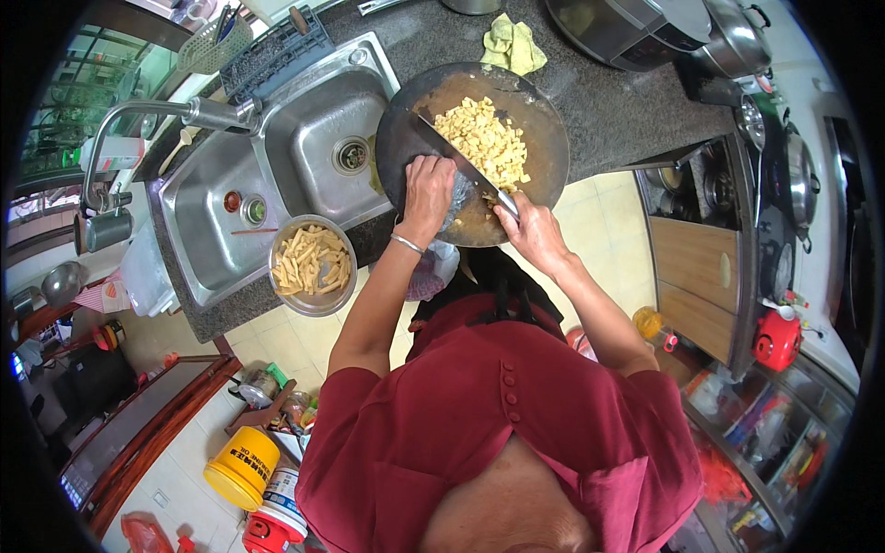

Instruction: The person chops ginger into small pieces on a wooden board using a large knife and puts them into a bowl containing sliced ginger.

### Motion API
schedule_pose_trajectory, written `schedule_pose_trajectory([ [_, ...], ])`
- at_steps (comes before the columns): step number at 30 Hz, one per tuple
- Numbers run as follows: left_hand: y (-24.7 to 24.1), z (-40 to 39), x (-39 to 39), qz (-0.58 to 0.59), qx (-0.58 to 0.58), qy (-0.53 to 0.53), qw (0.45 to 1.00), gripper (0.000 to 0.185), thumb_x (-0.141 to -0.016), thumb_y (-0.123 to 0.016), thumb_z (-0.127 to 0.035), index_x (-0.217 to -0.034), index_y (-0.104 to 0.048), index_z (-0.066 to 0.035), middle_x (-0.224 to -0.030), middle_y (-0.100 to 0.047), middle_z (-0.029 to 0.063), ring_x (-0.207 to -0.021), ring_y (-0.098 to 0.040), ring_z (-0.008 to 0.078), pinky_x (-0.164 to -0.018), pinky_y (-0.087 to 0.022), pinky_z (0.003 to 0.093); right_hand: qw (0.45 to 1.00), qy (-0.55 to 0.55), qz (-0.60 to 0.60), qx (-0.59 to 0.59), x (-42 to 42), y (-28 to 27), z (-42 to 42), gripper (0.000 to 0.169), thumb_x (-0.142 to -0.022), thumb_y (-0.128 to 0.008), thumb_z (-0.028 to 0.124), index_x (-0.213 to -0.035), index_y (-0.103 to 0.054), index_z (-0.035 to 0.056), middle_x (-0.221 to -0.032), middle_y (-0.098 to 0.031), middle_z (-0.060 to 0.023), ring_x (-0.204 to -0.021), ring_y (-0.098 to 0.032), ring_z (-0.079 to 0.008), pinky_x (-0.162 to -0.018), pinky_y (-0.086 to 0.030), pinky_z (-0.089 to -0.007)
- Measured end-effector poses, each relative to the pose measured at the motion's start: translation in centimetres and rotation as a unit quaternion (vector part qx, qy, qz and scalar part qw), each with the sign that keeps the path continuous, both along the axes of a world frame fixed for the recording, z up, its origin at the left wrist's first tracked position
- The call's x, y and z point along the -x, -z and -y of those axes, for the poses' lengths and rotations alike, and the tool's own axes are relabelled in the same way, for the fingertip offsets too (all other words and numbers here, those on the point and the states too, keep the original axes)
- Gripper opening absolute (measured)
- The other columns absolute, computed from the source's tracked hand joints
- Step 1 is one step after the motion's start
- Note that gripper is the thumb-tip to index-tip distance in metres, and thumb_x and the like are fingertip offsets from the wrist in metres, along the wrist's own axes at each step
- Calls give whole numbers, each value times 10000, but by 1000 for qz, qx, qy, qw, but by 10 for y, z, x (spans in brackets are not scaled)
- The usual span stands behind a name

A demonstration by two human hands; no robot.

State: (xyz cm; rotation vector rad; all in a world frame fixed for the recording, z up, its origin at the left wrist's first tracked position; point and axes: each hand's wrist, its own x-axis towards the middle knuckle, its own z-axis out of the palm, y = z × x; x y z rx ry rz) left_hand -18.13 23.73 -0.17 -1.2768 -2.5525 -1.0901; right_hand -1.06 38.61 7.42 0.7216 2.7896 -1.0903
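My right hand (536,235) grips the handle of a kitchen knife (460,155) whose blade slants up to the left across a round, dark-stained cutting board (408,114). Beyond the blade lies a heap of small pale-yellow diced pieces (480,135). My left hand (427,193) rests palm down on the near left of the board, fingers bent close to the blade; whether anything is under them is hidden. Beside it lies a crumpled clear plastic bag (458,200). A few scraps lie near the knife handle.
Left of the board is a double steel sink (311,131) with a faucet (221,114). A metal bowl (311,304) of pale-yellow strips stands at the counter edge. A yellow-green cloth (511,45) and a dark cooker (636,34) sit behind. Yellow bucket (242,466) on the floor.
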Motion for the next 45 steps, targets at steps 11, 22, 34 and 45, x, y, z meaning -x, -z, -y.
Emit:
schedule_pose_trajectory([
  [11, -3, -24, 9, -1, 8, -25, 1000, 76, -899, -726, -71, -974, -721, -63, -984, -698, 88, -962, -631, 306, -880, -479, 449, 995, 28, -24, 90, 16, -2, -24, 302, -1057, -652, 286, -1181, -666, 11, -952, -722, -293, -922, -704, -500, -773, -549, -521],
  [22, -48, 75, -34, 48, -99, -144, 983, 160, -952, -701, -16, -1105, -749, -18, -1124, -752, 139, -1025, -717, 339, -907, -558, 418, 989, 45, -34, 134, -2, -29, -12, 321, -1075, -653, 285, -1161, -658, -24, -796, -630, -126, -749, -573, -175, -705, -503, -368],
  [34, -73, 311, -29, 193, -32, -389, 900, 295, -1020, -642, -82, -1288, -693, 29, -1274, -711, 200, -1122, -711, 326, -944, -570, 411, 974, 0, -4, 225, -29, 15, 48, 299, -1077, -659, 301, -1050, -669, 3, -731, -553, -27, -690, -486, -114, -625, -439, -327],
  [45, -19, 282, -33, 38, 183, -373, 909, 496, -937, -715, -146, -1372, -593, 61, -1304, -617, 286, -1185, -566, 435, -1049, -481, 508, 941, 120, 1, 317, -27, 25, 28, 292, -1090, -639, 343, -986, -588, 75, -621, -456, 69, -474, -413, -36, -423, -331, -247],
])
